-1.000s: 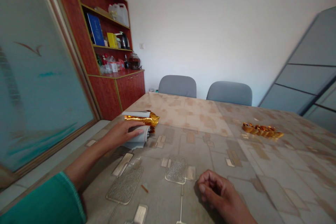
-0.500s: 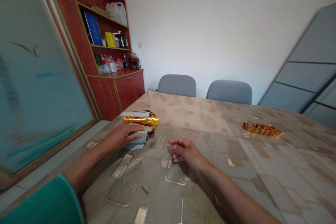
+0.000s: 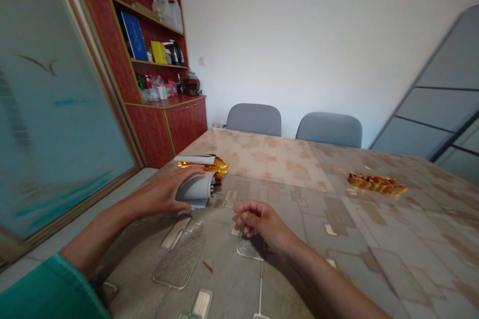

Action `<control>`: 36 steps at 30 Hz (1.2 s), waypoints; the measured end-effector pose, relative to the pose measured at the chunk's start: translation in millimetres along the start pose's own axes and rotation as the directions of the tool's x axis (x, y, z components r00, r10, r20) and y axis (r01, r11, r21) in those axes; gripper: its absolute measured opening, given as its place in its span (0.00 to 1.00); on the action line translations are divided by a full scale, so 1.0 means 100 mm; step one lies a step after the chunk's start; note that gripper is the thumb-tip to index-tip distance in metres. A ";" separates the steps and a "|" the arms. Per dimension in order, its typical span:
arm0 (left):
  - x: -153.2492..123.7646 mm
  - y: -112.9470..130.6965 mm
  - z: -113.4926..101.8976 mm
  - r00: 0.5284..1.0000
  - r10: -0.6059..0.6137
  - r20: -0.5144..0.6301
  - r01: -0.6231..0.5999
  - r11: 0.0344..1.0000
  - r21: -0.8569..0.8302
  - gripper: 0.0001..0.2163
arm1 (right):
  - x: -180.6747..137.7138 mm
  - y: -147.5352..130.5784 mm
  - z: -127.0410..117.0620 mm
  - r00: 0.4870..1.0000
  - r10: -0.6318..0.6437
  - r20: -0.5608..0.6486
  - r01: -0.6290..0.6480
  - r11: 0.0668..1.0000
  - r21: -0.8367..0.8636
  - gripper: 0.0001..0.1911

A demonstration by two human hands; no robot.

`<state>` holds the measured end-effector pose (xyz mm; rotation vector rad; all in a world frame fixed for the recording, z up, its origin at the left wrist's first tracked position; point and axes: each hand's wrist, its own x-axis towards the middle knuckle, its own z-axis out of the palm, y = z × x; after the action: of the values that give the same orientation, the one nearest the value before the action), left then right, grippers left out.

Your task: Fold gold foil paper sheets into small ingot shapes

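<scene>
Two hands fill my view. My left hand (image 3: 160, 194) wraps a curled paper (image 3: 196, 190), fingers pressed over its top and thumb beneath it. Gold foil (image 3: 204, 164) sits just behind the paper on the table (image 3: 277, 164). My right hand (image 3: 258, 222) hovers near the paper without touching it, fingers curled together on nothing. Gold pieces (image 3: 377, 183) lie well apart to the right.
</scene>
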<state>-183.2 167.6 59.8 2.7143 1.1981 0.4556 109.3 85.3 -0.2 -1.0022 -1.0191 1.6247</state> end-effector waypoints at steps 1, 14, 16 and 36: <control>-0.03 -0.02 0.01 1.000 -0.004 -0.017 0.005 1.000 0.028 0.33 | -0.05 0.00 -0.02 1.000 -0.003 0.000 0.003 1.000 0.007 0.15; -0.04 -0.11 0.09 0.998 0.039 -0.048 -0.034 0.995 0.097 0.34 | -0.58 -0.02 -0.25 1.000 0.012 -0.010 -0.012 0.999 0.038 0.19; -0.04 -0.07 0.09 0.999 0.020 -0.049 -0.015 0.994 0.112 0.32 | -0.62 -0.01 -0.28 1.000 0.017 -0.011 -0.017 0.999 0.034 0.18; 0.08 0.06 -0.04 0.997 -0.041 -0.059 0.044 0.997 0.059 0.23 | -0.62 0.00 -0.29 0.999 0.038 0.009 -0.038 0.999 -0.021 0.18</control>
<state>-175.3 169.9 66.9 2.7376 1.3018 0.5039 150.0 30.4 -0.1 -1.0344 -1.0311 1.6540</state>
